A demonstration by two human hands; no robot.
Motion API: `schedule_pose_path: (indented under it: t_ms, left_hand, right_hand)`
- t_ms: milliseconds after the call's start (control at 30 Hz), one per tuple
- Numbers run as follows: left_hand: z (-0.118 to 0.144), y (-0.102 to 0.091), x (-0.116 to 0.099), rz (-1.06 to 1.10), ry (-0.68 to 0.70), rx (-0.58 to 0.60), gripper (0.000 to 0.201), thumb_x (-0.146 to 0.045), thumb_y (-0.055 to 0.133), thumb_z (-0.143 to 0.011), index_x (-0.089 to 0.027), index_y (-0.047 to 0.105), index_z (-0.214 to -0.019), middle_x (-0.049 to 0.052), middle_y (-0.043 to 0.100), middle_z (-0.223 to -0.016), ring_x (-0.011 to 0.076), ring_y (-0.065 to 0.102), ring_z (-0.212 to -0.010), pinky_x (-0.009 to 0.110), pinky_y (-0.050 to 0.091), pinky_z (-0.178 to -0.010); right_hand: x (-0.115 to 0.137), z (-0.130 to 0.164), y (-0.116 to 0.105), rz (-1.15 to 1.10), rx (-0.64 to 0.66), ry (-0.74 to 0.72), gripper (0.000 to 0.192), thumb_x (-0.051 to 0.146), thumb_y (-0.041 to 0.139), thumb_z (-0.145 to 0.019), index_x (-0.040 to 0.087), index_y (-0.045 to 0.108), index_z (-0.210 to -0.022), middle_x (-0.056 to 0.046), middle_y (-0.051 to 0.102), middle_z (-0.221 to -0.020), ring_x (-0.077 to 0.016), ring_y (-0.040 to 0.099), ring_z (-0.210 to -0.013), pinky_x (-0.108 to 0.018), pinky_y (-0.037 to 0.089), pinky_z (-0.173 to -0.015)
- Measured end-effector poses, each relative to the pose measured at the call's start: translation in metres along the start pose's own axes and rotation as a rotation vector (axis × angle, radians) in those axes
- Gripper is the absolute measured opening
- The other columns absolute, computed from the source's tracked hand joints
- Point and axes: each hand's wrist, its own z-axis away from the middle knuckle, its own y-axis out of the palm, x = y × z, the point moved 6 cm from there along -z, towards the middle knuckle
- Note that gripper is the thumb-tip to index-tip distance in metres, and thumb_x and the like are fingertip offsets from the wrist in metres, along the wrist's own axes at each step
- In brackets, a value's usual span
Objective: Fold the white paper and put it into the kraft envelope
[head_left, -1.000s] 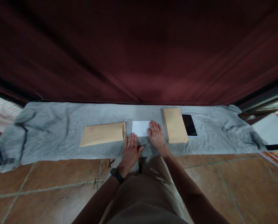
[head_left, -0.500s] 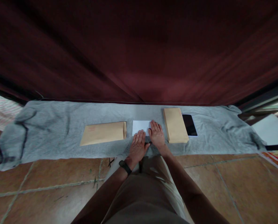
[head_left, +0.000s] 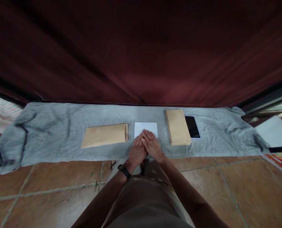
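Note:
A folded sheet of white paper (head_left: 145, 126) lies flat on the grey cloth in front of me. My left hand (head_left: 137, 151) rests on its near edge, fingers stretched out flat. Partly over the left fingers lies my right hand (head_left: 152, 146), also flat, its fingertips on the paper's lower middle. Neither hand grips anything. To the left is a brown envelope (head_left: 105, 135), its end flap facing the paper. A stack of brown envelopes (head_left: 178, 126) sits to the right of my hands.
A dark-screened tablet (head_left: 192, 127) lies beside the stack, partly beneath it. The grey cloth (head_left: 53, 133) covers a long narrow surface. Behind it hangs a dark red curtain (head_left: 141, 63). At the far right is a white board or sheet (head_left: 275, 131).
My right hand has slid left and toward me, from the paper's right edge onto my left hand. More of the paper's right side shows now.

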Motion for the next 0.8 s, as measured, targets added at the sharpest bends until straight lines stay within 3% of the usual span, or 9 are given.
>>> schedule_pose_path:
  t_ms: [167,600,800]
  left_hand:
    - [0.004,-0.007,0.002,-0.02,-0.044,-0.037,0.056,-0.021,0.034,-0.1,0.001,0.041,-0.152,0.022,0.04,-0.16,0.0275,0.029,-0.154,0.045,0.028,-0.127]
    - [0.02,-0.008,0.019,-0.02,-0.12,-0.088,0.067,-0.045,0.039,-0.104,0.0,0.039,-0.153,0.024,0.035,-0.162,0.0312,0.027,-0.155,0.049,0.028,-0.125]
    - [0.001,-0.008,0.022,0.0,-0.171,-0.071,0.063,-0.039,0.036,-0.104,0.002,0.04,-0.152,0.025,0.035,-0.162,0.0312,0.029,-0.154,0.049,0.025,-0.126]
  right_hand:
    - [-0.012,0.008,-0.006,0.054,0.008,0.008,0.05,0.032,0.031,-0.109,0.011,0.048,-0.152,-0.012,0.045,-0.159,-0.021,0.037,-0.15,-0.044,0.028,-0.127]
    - [-0.034,0.028,-0.018,0.103,-0.076,0.071,0.051,0.029,0.035,-0.108,0.012,0.042,-0.155,-0.012,0.045,-0.159,-0.0239,0.04,-0.149,-0.046,0.031,-0.125]
    - [-0.039,0.031,-0.018,0.12,-0.089,0.072,0.052,0.029,0.039,-0.107,0.014,0.041,-0.156,-0.012,0.046,-0.159,-0.025,0.041,-0.148,-0.047,0.032,-0.124]
